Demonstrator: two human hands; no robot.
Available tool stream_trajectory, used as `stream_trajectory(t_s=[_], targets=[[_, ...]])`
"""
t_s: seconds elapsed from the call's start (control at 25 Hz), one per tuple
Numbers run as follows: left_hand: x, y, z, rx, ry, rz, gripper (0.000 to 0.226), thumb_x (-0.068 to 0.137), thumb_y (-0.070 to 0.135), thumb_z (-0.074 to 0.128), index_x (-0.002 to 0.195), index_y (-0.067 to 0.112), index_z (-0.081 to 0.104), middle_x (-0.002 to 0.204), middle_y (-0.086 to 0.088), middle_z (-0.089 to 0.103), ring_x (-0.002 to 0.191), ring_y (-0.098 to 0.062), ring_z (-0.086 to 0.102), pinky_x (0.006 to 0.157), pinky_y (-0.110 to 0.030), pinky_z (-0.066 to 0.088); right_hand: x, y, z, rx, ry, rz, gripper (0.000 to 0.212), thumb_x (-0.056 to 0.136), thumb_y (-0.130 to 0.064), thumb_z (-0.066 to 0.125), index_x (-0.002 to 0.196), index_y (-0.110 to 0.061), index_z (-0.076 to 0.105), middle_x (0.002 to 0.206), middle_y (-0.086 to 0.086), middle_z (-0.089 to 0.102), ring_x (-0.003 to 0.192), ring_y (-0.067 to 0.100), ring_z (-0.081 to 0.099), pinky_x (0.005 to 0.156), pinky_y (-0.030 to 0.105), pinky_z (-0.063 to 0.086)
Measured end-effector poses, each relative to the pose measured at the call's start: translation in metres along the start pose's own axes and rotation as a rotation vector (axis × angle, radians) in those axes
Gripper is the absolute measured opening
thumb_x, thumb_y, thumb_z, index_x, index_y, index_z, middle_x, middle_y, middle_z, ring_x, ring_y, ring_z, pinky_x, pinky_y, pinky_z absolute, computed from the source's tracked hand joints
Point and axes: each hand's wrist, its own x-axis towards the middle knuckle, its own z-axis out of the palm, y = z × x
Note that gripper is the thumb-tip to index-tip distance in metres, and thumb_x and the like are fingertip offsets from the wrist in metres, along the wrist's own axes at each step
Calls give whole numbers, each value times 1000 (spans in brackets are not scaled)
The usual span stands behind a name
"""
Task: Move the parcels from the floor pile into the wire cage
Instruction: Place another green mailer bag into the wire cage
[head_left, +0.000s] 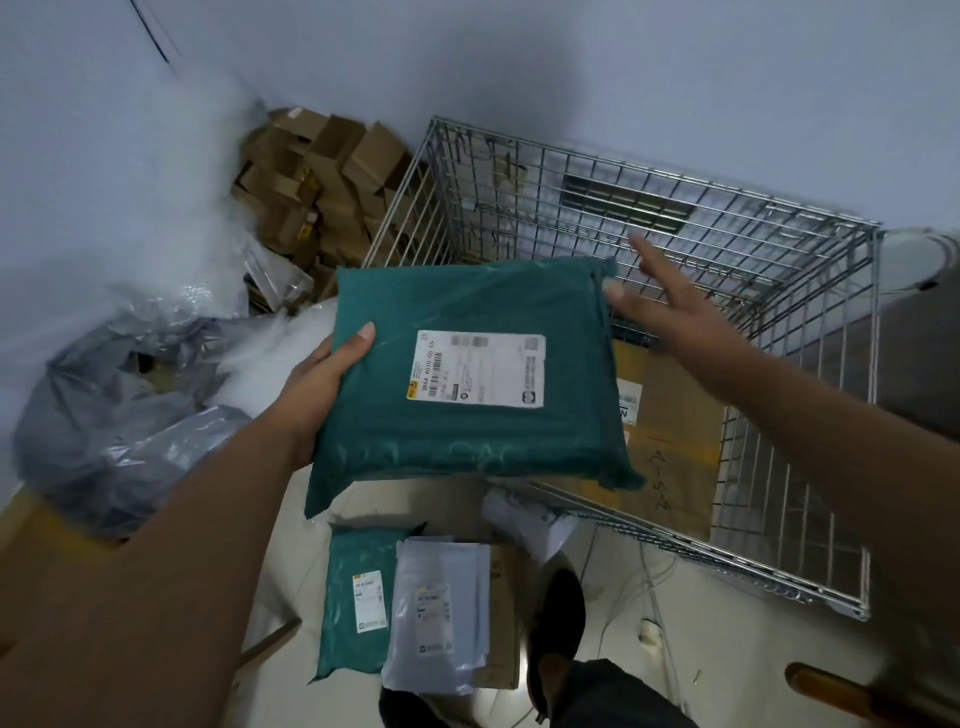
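A large green plastic parcel (467, 441) with a white label is held level over the near-left corner of the wire cage (810, 587). My left hand (317, 384) grips its left edge, thumb on top. My right hand (670, 306) is at the parcel's far right corner, thumb touching it, fingers spread straight over the cage. A brown cardboard box (670, 415) lies inside the cage. On the floor below lie a smaller green parcel (358, 597) and a grey-white parcel (441, 613).
Grey plastic bags (119, 415) and white packing film pile up at the left. Brown cartons (322, 176) are heaped in the far corner beside the cage. My shoe (556, 613) stands near the floor parcels. White walls close in behind.
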Motion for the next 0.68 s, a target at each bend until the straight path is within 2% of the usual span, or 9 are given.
stream_trajectory(t_s=[0.04, 0.16, 0.28, 0.32, 0.4, 0.44, 0.52, 0.6, 0.68], targets=[[0, -3, -1, -15, 14, -1, 59, 78, 63, 77, 128, 34, 66, 117, -6, 75, 104, -32, 73, 94, -54, 56, -10, 10, 9, 58, -68, 23, 79, 86, -67, 66, 148, -67, 19, 167, -9, 19, 145, 33, 36, 105, 66, 43], [-1, -8, 1, -15, -1, 9, 57, 81, 63, 74, 129, 34, 65, 115, -6, 76, 103, -31, 74, 92, -52, 58, -29, 23, 39, 183, -194, 76, 101, 81, -48, 81, 148, -70, 9, 151, -18, 37, 129, 20, 57, 94, 52, 58], [-3, -9, 4, 0, -55, 69, 55, 84, 58, 74, 132, 33, 61, 118, -4, 75, 103, -29, 74, 92, -51, 58, -36, 31, 60, 79, -117, -2, 121, 74, -48, 89, 148, -69, -4, 156, -19, 34, 132, 7, 52, 103, 40, 54], [-4, -10, 3, 13, -96, 111, 57, 84, 53, 76, 134, 32, 59, 120, -5, 74, 104, -29, 74, 93, -52, 58, -41, 31, 65, 72, -83, -4, 121, 76, -45, 88, 148, -68, -7, 153, -23, 34, 126, -2, 52, 99, 29, 55], [-4, -11, -3, 61, -163, 212, 70, 78, 46, 85, 139, 31, 54, 124, -3, 72, 108, -29, 72, 95, -53, 56, -53, 34, 75, 90, 6, -9, 117, 82, -37, 83, 150, -64, -8, 137, -35, 36, 110, -16, 50, 81, 8, 53], [-5, -11, -6, 112, -176, 275, 79, 73, 47, 88, 142, 33, 50, 128, 0, 70, 111, -25, 71, 97, -51, 56, -57, 35, 79, 102, 56, -34, 115, 83, -35, 82, 151, -64, -7, 132, -38, 36, 108, -17, 49, 76, 7, 52], [0, -8, -8, 326, -138, 425, 92, 71, 56, 87, 149, 40, 39, 139, 9, 61, 121, -15, 63, 102, -42, 52, -60, 36, 86, 125, 108, -83, 111, 84, -34, 81, 150, -66, -2, 138, -32, 38, 116, -9, 52, 80, 16, 57], [12, 3, -4, 554, -39, 544, 92, 77, 68, 75, 154, 43, 30, 148, 11, 51, 129, -13, 53, 107, -36, 44, -52, 34, 90, 155, 114, -95, 105, 87, -33, 79, 149, -69, 2, 148, -20, 36, 123, 2, 53, 90, 32, 60], [29, 20, 6, 697, 25, 624, 85, 86, 68, 65, 157, 41, 25, 151, 6, 49, 131, -15, 49, 105, -31, 39, -32, 36, 88, 167, 139, -88, 102, 88, -33, 78, 151, -65, 5, 148, -16, 34, 122, 5, 54, 95, 38, 59]])
